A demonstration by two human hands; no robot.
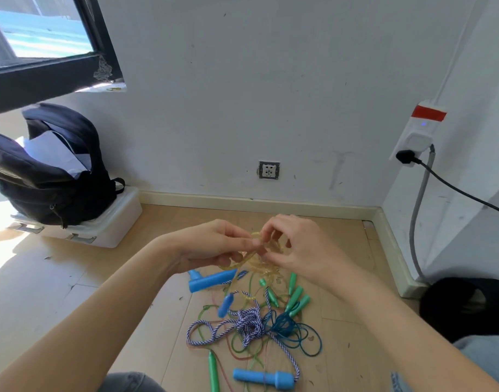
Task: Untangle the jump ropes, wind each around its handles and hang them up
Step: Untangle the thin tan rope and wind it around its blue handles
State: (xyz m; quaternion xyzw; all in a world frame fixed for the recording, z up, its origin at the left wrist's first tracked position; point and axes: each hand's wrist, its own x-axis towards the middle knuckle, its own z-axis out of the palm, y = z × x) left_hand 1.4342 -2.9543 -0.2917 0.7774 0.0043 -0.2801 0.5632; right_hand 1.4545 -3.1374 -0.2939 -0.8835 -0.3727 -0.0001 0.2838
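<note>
Picking at the yellow knot

Both hands worked up off the floor: the left hand (214, 244) pinched a clear yellow rope (256, 263), and the right hand (296, 247) nipped the same tangle with curled fingers. Below them, the rest of the jump ropes lay heaped on the pale wooden floor (73, 292) — blue handles (211, 280), green handles (296, 299), a blue-and-white braided rope (248, 325) knotted in the middle. Out left, a dark backpack (53, 176) sat on a white box (112, 224) under the window (44, 32); a wall socket (269, 170) showed on the scuffed white wall.
</note>
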